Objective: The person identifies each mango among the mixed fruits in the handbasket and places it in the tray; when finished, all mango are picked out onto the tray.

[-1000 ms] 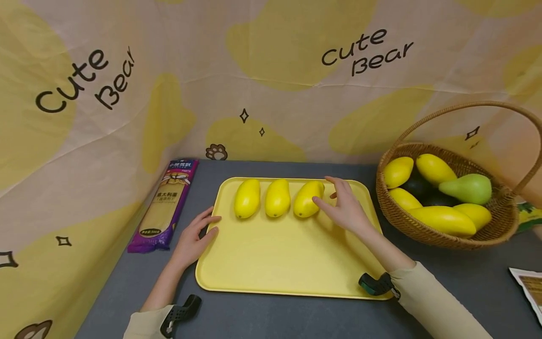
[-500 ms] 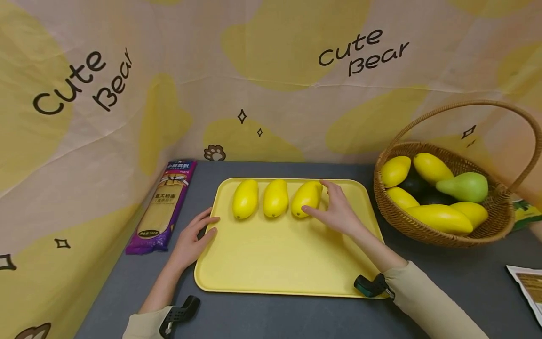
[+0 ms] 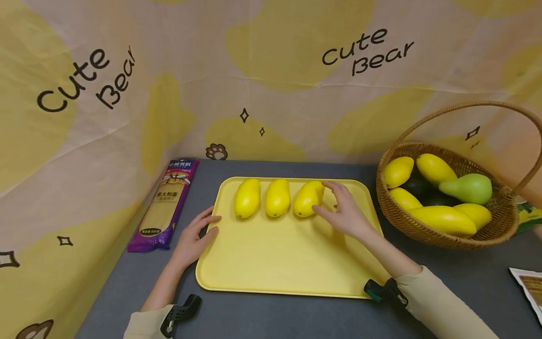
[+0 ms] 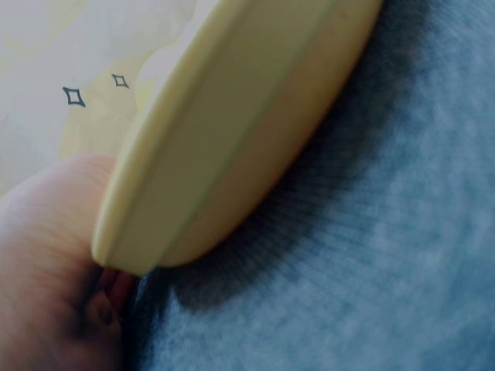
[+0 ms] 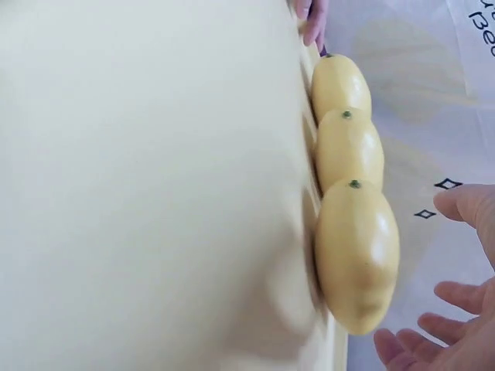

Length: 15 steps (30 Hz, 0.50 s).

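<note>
On the yellow tray [image 3: 271, 259], three yellow mangoes stand in a row along the far edge: the left mango [image 3: 247, 198], the middle mango [image 3: 277, 198] and the right mango [image 3: 307, 199]. Just right of the last one is my right hand [image 3: 345, 214], fingers spread and loosely bent, holding nothing. The right wrist view shows a gap between its fingers [image 5: 445, 328] and the nearest mango [image 5: 357, 255]. My left hand [image 3: 191, 241] rests its fingertips and thumb on the tray's left rim. Up close, in the left wrist view, that hand [image 4: 46, 255] meets the tray's edge [image 4: 193, 147].
A wicker basket [image 3: 383, 214] at right holds several mangoes, a green pear [image 3: 467, 188] and dark fruit. Left of the tray lies a purple pasta packet [image 3: 165, 205]. A patterned cloth hangs behind; another packet [image 3: 529, 287] lies at the right edge.
My right hand first came down around the right mango, then drew off a little to the right of it. The mangoes look almost unmoved. My left hand has stayed at the rim.
</note>
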{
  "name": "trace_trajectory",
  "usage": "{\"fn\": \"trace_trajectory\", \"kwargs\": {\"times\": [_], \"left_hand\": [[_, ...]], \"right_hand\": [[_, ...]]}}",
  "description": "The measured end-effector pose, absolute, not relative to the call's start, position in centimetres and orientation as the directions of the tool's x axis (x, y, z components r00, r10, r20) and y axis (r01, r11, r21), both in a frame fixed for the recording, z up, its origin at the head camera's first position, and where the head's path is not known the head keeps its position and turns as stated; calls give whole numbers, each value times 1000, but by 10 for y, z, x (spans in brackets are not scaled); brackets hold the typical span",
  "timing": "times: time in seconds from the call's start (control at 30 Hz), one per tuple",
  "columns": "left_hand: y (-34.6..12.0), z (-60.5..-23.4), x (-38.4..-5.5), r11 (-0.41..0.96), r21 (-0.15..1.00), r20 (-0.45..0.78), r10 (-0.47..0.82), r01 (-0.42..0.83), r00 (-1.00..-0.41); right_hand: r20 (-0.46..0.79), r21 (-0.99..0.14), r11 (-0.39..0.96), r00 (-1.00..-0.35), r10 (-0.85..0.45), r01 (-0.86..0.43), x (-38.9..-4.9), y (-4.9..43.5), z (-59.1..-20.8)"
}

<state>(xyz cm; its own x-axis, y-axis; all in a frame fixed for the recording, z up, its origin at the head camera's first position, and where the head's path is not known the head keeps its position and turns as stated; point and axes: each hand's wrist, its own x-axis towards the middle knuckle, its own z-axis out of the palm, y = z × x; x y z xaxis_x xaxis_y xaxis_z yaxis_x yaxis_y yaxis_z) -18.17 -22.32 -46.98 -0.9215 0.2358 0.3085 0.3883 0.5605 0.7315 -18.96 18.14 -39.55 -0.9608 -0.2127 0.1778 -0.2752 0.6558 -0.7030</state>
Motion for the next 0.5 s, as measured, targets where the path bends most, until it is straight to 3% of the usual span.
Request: {"fn": "trace_trajectory", "kwargs": {"times": [0.2, 0.37, 0.5], "left_hand": [[-223, -470, -182, 569, 728, 303, 233, 382, -924], [-222, -470, -183, 574, 722, 307, 236, 388, -922], [-221, -470, -182, 570, 725, 305, 236, 386, -922]], "right_hand": [[238, -655, 669, -936, -259, -352, -166, 213, -357], [295, -512, 760, -913, -282, -401, -149, 254, -319], [227, -400, 837, -925, -304, -374, -144, 291, -292]]}}
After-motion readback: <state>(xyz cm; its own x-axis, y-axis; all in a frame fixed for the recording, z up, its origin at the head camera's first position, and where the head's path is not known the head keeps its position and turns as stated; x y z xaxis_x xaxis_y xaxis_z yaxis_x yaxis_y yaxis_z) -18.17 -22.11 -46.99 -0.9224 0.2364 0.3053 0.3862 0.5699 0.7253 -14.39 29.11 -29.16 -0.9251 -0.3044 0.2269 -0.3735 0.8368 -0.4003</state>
